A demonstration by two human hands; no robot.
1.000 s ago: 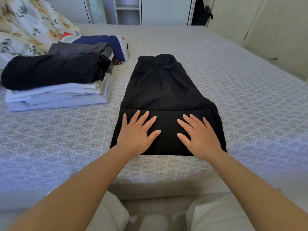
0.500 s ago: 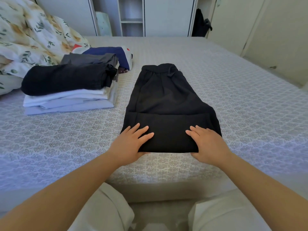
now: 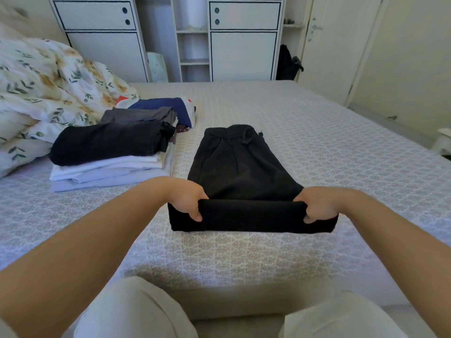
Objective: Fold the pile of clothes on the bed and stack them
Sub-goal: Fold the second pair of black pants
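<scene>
Black trousers lie folded lengthwise on the bed, waistband at the far end. My left hand grips the near folded edge at its left corner, fingers curled over the cloth. My right hand grips the same edge at its right corner. The near edge is lifted a little off the bed between both hands. To the left sits a stack of folded clothes, black on top, white and pale blue below.
A floral duvet is bunched at the far left. A navy garment lies behind the stack. White cupboards stand beyond the bed. My knees in light trousers are at the bed's near edge.
Both hands went from lying flat on the trousers to sliding to the near edge and gripping its two corners, raising that edge. The camera tilted up.
</scene>
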